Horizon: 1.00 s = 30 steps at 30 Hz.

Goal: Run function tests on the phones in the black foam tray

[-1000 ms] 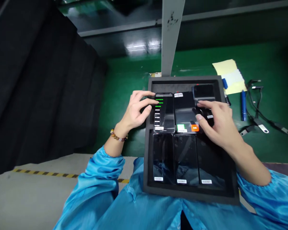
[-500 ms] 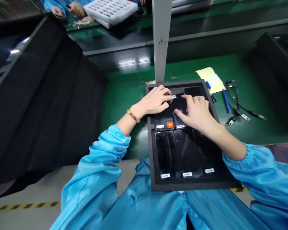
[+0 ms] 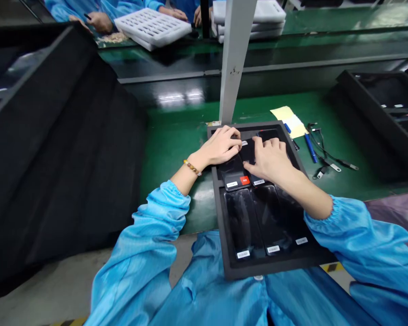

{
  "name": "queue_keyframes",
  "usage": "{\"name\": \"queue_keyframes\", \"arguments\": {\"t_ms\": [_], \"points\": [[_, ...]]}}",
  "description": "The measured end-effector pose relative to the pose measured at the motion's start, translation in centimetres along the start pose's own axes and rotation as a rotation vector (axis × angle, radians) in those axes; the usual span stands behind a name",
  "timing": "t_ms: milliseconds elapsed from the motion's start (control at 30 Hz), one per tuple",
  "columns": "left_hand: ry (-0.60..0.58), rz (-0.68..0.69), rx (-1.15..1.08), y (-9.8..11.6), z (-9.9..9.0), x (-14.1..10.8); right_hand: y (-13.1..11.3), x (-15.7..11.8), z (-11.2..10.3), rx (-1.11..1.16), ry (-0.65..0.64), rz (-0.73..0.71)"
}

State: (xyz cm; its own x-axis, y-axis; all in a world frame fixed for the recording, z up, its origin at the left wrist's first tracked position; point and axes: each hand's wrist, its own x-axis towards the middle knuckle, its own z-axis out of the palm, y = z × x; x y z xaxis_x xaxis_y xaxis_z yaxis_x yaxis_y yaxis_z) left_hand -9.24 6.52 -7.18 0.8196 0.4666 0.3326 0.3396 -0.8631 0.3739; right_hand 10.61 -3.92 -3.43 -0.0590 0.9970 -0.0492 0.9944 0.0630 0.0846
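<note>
A black foam tray rests partly on the green bench and over my lap, holding two rows of dark smartphones. My left hand lies over the upper left smartphone, its fingers curled around the upper part. That phone has a white label and a red sticker at its lower end and sits slightly askew. My right hand is over the upper middle smartphone, thumb and forefinger apart and touching its face or edge. Another smartphone shows behind the right hand. The lower row, with a lower left smartphone, is untouched.
Right of the tray lie yellow paper, a blue pen and short black cables. Stacked black trays stand left and right. A grey post rises behind. Co-workers' hands and white trays are across the bench.
The view has shifted, bringing more of the right-hand trays and opposite bench into sight. The red-stickered phone looks more tilted within the tray. Both hands stay over the upper row.
</note>
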Motion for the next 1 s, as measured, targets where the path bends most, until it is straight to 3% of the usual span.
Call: {"name": "queue_keyframes", "arguments": {"t_ms": [300, 533, 633, 800, 1000], "points": [[-0.006, -0.05, -0.029, 0.0, 0.7, 0.1, 0.7, 1.9, 1.2, 0.076, 0.051, 0.047], [0.014, -0.048, -0.074, -0.1, 0.7, 0.0, -0.1, 1.8, 0.1, 0.047, -0.04, 0.115], [0.018, -0.024, -0.084, 0.0, 0.5, -0.2, -0.5, 1.6, -0.4, 0.004, -0.065, 0.121], [0.0, 0.031, -0.047, 0.4, 0.3, -0.4, -1.0, 1.2, -0.8, -0.087, -0.002, 0.11], [0.012, 0.088, -0.009, 0.7, 0.5, -0.1, -0.6, 1.7, -0.1, -0.02, 0.026, 0.119]]}}
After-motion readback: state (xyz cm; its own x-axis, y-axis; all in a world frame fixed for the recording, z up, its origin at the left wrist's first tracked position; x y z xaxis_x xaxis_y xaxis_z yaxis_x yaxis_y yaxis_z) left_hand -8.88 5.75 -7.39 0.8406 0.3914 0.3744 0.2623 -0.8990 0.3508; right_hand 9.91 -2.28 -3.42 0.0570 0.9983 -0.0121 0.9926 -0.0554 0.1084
